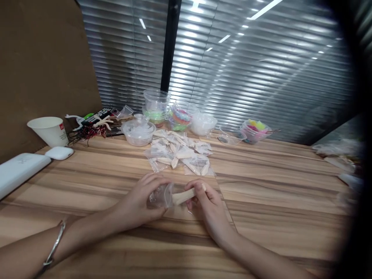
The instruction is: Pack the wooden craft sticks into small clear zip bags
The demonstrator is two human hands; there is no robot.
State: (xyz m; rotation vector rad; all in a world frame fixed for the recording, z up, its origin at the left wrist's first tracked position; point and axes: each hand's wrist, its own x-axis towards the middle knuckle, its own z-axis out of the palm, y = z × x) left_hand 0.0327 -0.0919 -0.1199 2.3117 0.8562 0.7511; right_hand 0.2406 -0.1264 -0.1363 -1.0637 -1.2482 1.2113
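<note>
My left hand (151, 195) is closed around a small clear plastic bag (164, 196), its mouth turned to the right. Between the thumb and fingers of my right hand (207, 203) is a pale, wood-coloured bundle of sticks (183, 197), tilted up to the right. The bundle's left end meets the mouth of the bag; whether it is inside cannot be made out. Just beyond both hands lies a pile of clear bags (186, 153) holding similar pale pieces.
Behind the pile stand a clear tub of whitish contents (138, 133), stacked tubs (157, 106) and a tub of bright pieces (255, 130). At left are a paper cup (48, 130), a white case (59, 153) and a long white box (21, 170). A blind-covered window (247, 77) closes the back.
</note>
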